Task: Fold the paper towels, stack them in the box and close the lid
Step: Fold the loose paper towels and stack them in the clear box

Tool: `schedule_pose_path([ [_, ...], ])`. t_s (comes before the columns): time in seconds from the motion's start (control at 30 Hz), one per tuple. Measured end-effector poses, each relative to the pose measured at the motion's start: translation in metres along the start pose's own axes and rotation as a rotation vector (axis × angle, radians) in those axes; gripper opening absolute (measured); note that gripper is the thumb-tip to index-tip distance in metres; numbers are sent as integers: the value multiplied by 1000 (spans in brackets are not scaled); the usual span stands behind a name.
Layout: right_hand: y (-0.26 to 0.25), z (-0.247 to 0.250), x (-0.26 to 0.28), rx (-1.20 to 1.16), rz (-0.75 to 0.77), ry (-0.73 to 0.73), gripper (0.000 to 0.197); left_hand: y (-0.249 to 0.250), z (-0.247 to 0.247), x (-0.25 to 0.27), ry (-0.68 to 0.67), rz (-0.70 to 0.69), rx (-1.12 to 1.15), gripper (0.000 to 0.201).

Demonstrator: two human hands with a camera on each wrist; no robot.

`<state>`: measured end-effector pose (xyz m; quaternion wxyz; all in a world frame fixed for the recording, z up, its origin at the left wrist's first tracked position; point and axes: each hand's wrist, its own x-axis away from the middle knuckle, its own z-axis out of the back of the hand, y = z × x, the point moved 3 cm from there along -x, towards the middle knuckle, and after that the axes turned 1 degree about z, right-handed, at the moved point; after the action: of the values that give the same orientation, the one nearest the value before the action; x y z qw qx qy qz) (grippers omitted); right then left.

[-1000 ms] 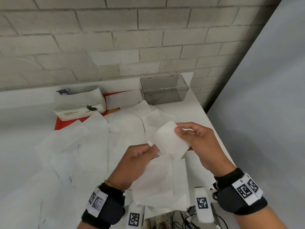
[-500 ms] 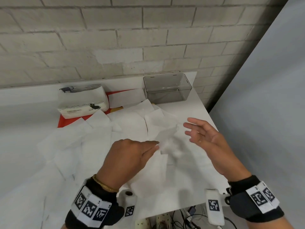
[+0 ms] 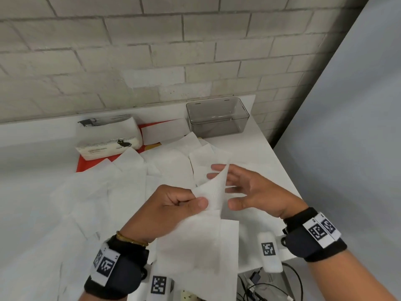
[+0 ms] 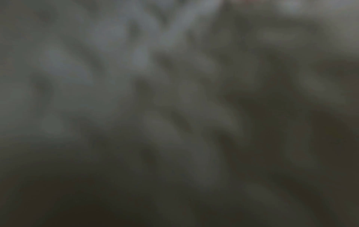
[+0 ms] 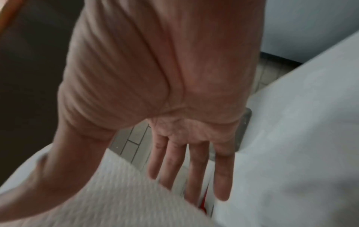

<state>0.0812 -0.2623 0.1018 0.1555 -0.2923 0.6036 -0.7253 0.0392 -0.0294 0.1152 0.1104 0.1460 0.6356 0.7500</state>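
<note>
In the head view my left hand (image 3: 196, 200) pinches a white paper towel (image 3: 201, 240) between thumb and curled fingers, holding it just above the table. One corner of the sheet stands up and the rest hangs toward me. My right hand (image 3: 223, 187) is open right beside that raised corner, fingers spread. The right wrist view shows its straight fingers (image 5: 196, 169) behind the towel (image 5: 116, 192). The clear grey box (image 3: 217, 124) stands open at the back right. The left wrist view is a dark blur.
Several loose paper towels (image 3: 130, 185) are spread over the white table (image 3: 258, 148). A tissue pack (image 3: 108, 135) lies on a red mat (image 3: 86, 164) at the back left, with a flat white rectangle (image 3: 165, 131) beside the box. Cables (image 3: 271, 285) hang below the front edge.
A second ago both hands held a small folded towel. It was let go and the hands opened. Now my left hand has pinched a sheet and raised it; my right hand stays open.
</note>
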Motion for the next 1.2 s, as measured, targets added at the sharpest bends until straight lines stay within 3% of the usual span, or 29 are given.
schedule_pose_path([
  [0.1, 16, -11, -6, -175, -19, -43, 49, -7, -2, -2, 25, 51, 61, 56],
  [0.17, 23, -15, -8, -212, -37, 81, 33, -15, -1, -5, 152, 153, 124, 40],
  [0.23, 27, -14, -8, -267, -75, 233, 30, -27, 4, -7, 325, 308, 242, 27],
  [0.33, 35, -9, -7, -276, -96, 440, 26, -42, 10, -7, 414, 396, 382, 54],
  [0.4, 40, -11, -6, -244, -114, 498, 21, -42, 6, -8, 410, 406, 436, 54],
  [0.5, 46, -20, -8, -189, -145, 497, 18, -38, -7, -14, 402, 397, 499, 39],
  [0.63, 45, -28, -10, -172, -159, 420, 32, -41, -27, -27, 462, 385, 461, 29],
  [0.8, 29, -32, -3, -267, -190, 372, 62, -47, -40, -38, 577, 304, 227, 42],
  [0.9, 23, -36, 1, -319, -105, 326, 39, -53, -44, -39, 613, 268, 133, 58],
  [0.97, 25, -37, 3, -264, -62, 335, 28, -57, -48, -41, 640, 277, 135, 53],
  [1.07, 29, -34, 3, -171, -49, 381, 26, -59, -54, -42, 545, 289, 259, 31],
  [1.2, 21, -24, 4, -35, -99, 246, 24, -56, -58, -37, 252, 350, 612, 41],
])
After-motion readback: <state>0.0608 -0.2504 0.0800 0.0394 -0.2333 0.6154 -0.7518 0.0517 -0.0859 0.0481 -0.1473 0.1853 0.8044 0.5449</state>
